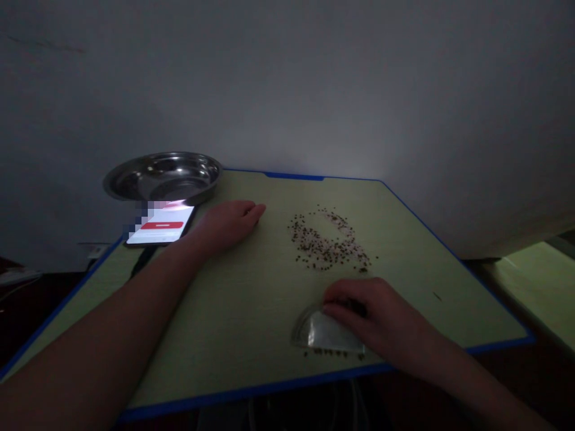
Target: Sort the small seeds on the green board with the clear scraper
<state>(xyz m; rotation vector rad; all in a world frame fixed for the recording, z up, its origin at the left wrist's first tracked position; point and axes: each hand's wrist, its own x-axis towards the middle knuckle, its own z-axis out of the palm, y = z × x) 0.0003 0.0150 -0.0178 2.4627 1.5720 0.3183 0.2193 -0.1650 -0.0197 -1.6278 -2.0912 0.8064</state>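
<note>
Near the table's front edge, my right hand [375,314] is closed on a clear half-round plastic protractor [330,332], pinched by its curved side. Its straight edge faces me, and a short row of small dark beans [330,352] lies along that edge. Beyond this hand, a loose spread of dark beans mixed with small pale grains [330,244] covers the middle of the table. My left hand [231,222] rests on the tabletop left of the spread, fingers curled closed; the inside of the fist is hidden.
A shiny steel basin [168,179] stands at the table's back left. In front of it lies a phone [162,226] with a lit screen, close to my left forearm. The pale table [251,353] has a blue rim, with a wall behind it.
</note>
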